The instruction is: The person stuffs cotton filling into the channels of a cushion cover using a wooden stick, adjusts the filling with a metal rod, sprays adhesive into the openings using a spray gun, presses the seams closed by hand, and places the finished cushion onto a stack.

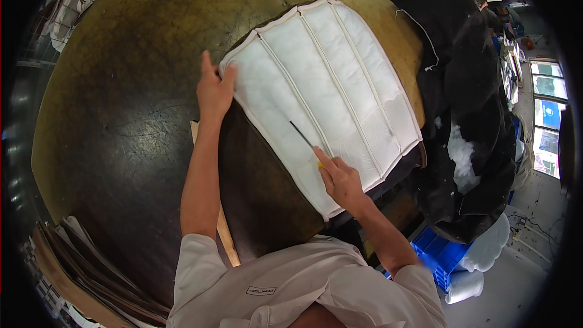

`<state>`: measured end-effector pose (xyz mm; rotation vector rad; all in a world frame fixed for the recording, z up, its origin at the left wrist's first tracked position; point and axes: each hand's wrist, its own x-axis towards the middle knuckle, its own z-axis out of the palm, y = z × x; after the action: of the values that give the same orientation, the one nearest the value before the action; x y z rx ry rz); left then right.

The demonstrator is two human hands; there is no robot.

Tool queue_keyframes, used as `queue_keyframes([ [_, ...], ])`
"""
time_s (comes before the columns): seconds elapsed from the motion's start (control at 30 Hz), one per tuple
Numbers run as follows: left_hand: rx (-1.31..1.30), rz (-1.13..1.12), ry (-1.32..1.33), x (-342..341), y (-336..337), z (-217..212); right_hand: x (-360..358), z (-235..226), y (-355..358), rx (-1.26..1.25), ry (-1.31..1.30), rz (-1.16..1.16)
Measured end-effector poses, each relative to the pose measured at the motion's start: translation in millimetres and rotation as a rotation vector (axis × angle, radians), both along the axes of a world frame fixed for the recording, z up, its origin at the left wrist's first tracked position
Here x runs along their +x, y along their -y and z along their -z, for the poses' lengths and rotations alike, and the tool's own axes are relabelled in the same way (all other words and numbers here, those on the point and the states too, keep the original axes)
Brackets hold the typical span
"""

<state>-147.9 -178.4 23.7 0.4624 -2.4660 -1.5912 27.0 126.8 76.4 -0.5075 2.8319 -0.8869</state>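
Observation:
A white quilted cushion panel [349, 70] with piped edges and several stitched channels lies on the table in front of me. Brown material shows along its far edge and right corner. At the panel's left corner is my left hand [215, 88], thumb and forefinger spread apart, the thumb against the piped edge. My right hand [345, 183] is closed around a screwdriver [302, 134] with a thin dark shaft and a bit of yellow handle showing. Its shaft points up and left over the panel's near part; whether the tip touches the fabric I cannot tell.
The panel rests on a large worn table [139, 103], brown and olive. A wooden strip [226, 237] lies by my left forearm. Brown sheets [91, 267] are stacked at lower left. To the right are a black sack [467, 85] with white stuffing [463, 158] and a blue crate [446, 252].

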Motion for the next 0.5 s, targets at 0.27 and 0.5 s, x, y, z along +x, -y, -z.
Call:
queue_keyframes([
  [0.27, -0.513, 0.096, 0.207, -13, -8, -1, -35, 6, 11, 0.155, -0.001, -0.137],
  [0.5, -0.642, 0.082, 0.168, 38, -3, 12, 36, 7, -18, -0.114, 0.062, -0.035],
])
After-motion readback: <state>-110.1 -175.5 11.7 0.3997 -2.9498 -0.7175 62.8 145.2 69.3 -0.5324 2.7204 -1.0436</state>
